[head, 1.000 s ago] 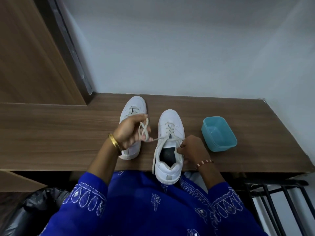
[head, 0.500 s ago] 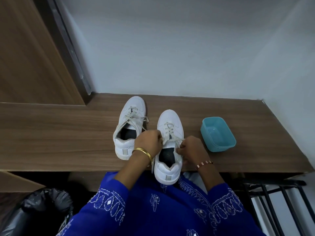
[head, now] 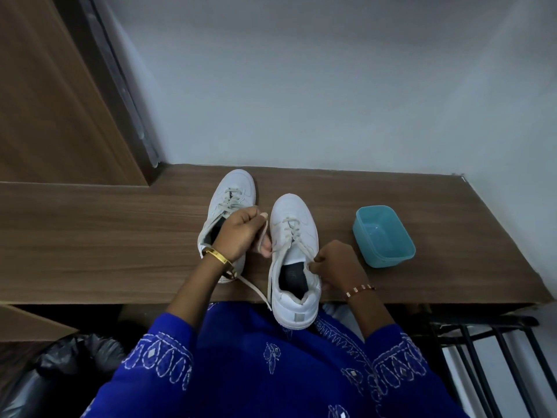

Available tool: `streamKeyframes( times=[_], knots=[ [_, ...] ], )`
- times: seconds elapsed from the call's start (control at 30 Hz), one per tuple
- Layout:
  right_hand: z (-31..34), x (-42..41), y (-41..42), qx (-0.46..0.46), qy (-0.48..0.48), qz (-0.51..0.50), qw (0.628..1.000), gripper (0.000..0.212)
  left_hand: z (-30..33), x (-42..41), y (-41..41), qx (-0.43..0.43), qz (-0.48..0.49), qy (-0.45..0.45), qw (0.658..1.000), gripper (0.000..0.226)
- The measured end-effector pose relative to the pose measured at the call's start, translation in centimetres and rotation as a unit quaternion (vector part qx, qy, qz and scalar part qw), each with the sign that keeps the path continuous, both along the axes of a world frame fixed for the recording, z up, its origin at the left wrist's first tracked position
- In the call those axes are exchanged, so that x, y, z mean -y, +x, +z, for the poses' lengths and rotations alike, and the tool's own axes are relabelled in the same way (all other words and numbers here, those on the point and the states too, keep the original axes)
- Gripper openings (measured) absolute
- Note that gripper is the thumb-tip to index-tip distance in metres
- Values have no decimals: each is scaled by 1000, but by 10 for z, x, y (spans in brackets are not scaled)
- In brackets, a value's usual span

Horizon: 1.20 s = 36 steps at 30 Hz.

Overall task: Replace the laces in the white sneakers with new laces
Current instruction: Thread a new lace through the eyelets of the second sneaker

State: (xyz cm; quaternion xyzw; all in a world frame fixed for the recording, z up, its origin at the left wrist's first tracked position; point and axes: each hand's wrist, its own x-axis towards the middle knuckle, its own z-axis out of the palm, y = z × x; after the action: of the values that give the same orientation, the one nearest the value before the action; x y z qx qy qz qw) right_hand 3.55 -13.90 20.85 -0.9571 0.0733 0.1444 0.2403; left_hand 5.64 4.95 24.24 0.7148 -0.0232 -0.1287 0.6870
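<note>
stage: early, imo. Both sneakers have laces in the eyelets, so it's the unlacing bit, w/ only one shoe being worked on.

near sneaker (head: 294, 260): sits at the table's (head: 90, 236) front edge, heel at 6 o'clock hanging a little over it, toe at 12. Top eyelets look slack and the tongue is exposed, but the lower rows are crossed as normal.

lace (head: 294, 233): greyish-white, worn-looking, so prob the old one. One end runs off toward 9 o'clock into the left hand, and a loose tail drops over the table edge around 7 o'clock of the shoe.

left hand (head: 241, 233): fingers curled round a bunched bit of that lace, held up just at 9 o'clock of the shoe, partly covering the other sneaker.

right hand (head: 334, 263): at 3 o'clock of the shoe's opening, fingertips pinching the lace at the top eyelet. Can't see exactly how much it has hold of.

far sneaker (head: 230, 212): at 10 o'clock of the near one, toe to the wall. Fully laced as far as I can see, nobody's touched it yet.

tub (head: 382, 236): small blue plastic one at 3 o'clock of the shoes, looks empty.

new laces: none in view anywhere, fwiw.

left to do: basically everything. Finish pulling this lace, strip the 2nd shoe, then thread fresh ones into both.
</note>
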Motion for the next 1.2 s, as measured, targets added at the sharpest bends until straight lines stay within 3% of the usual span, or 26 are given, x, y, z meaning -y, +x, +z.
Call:
streamKeyframes(
  times=[0.17,0.3,0.43,0.57,0.7,0.87,1.03,1.13,1.2],
  knots=[
    [0,0,-1,11,-1,3,1000,28,-23,9,-2,-26,13,118,993,21],
    [1,-1,-1,12,-8,8,1000,29,-41,10,-6,-54,-42,249,966,16],
    [3,-2,-2,22,-12,15,1000,28,-49,16,-9,-1,-17,318,948,8],
    [1,0,-3,19,-8,-3,1000,30,-44,23,-10,51,-9,377,925,22],
    [-1,0,-7,36,17,-40,998,41,-41,29,-9,65,-7,394,917,21],
    [0,-2,-11,59,1,-40,997,26,-35,36,-10,86,16,428,899,18],
    [0,-2,-12,59,-6,-44,997,33,-27,31,-8,93,11,472,877,30],
    [-2,-2,-11,55,-7,-47,997,37,-19,23,-1,18,4,398,917,43],
    [0,-1,-10,41,-1,-48,998,44,-10,18,3,-28,11,313,949,39]
  ],
)
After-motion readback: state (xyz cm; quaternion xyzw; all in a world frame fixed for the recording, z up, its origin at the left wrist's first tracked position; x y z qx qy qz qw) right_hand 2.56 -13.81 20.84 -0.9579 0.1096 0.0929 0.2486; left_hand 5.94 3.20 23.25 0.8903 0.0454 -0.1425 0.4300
